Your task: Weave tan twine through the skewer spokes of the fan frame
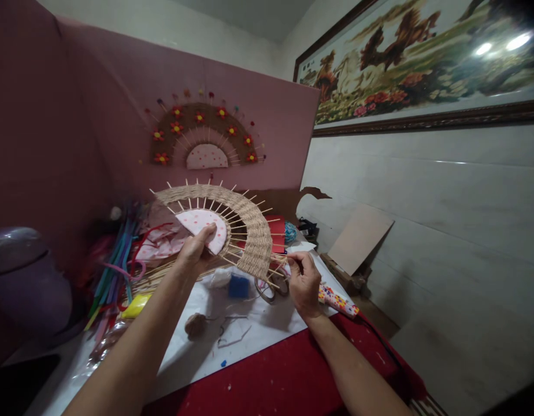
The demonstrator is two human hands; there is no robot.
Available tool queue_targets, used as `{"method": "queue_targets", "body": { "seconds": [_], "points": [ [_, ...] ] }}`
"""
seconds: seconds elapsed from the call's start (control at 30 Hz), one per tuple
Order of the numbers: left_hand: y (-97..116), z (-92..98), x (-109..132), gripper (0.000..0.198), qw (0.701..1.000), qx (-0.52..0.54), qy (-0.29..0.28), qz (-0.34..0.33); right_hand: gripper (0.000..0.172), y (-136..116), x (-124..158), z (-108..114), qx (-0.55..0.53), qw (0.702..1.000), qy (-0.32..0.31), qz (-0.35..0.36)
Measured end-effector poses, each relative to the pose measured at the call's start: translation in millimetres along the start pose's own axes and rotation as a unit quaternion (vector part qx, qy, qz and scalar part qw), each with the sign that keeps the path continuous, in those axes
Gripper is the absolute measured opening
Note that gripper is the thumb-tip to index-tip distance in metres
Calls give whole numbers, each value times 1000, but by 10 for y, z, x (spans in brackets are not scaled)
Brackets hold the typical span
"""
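Observation:
My left hand [196, 249] grips a half-round woven fan [256, 231] at its white-and-pink dotted centre, thumb on top. Thin sticks radiate from that centre through a broad band of tan twine weave, and their tips stick out past the outer edge. At the fan's lower right end, my right hand [305, 284] is closed in a pinch on a thin strand of twine [281, 258]. The fan is held up above the table, tilted. Below it lie scissors [267, 292], partly hidden, and a ball of brown twine [195, 326].
A finished-looking flowered fan [175, 124] is pinned on the pink board [275, 127] behind. Coloured pipe cleaners [115, 277] lie at left, near a blue square [238, 285]. A patterned roll [338, 301] rests at right. A framed horse picture [401, 69] hangs above.

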State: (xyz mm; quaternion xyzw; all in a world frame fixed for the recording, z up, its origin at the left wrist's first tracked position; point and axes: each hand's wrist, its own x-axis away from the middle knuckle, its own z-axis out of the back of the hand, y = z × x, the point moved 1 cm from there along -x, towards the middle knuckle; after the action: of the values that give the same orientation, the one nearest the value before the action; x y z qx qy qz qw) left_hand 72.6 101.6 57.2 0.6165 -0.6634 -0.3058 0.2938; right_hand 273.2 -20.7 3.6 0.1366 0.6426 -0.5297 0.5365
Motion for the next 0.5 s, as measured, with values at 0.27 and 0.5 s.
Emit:
{"method": "queue_targets", "body": {
  "seconds": [0.27,0.5],
  "points": [
    [36,-48,74,18,996,13,-28,88,16,70,76,-63,-90,987,-53,-118],
    [20,-79,121,15,983,2,-52,174,17,115,81,-125,-149,976,-65,-142]
  ]
}}
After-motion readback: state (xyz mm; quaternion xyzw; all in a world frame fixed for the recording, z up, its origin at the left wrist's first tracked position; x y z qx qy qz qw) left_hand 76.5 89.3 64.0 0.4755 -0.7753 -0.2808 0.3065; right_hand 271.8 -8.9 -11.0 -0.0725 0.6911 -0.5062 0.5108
